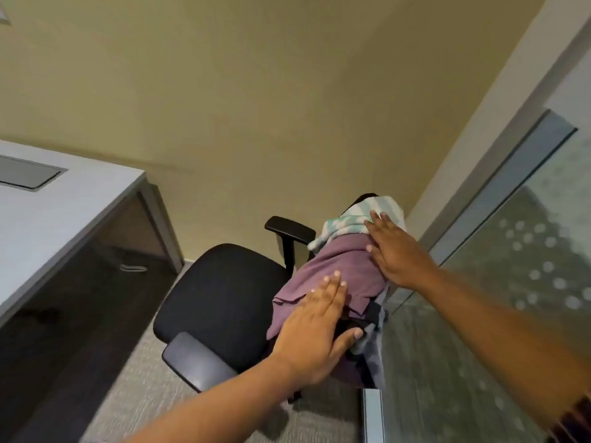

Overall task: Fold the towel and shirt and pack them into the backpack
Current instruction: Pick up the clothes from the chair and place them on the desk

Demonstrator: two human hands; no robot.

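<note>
Shirt [335, 270] soft matt cloth; towel [351, 223] fluffy; chair [220, 295] seat matt fabric, armrests smooth plastic.

Soft, even indoor light is falling; motion blur is smearing everything, and wide-angle distortion is bending the edges.

Left of fingers [332, 287]: open chair seat [217, 292]; ahead-left: armrest [289, 228], obstructing; right: glass partition [511, 251], close, blocking passage.

Both forearms are showing bare, running back from the left hand [307, 334] and the right hand [396, 254]. At the near right corner, the right arm is wearing a dark sleeve [572, 420], its pattern blurred.
</note>
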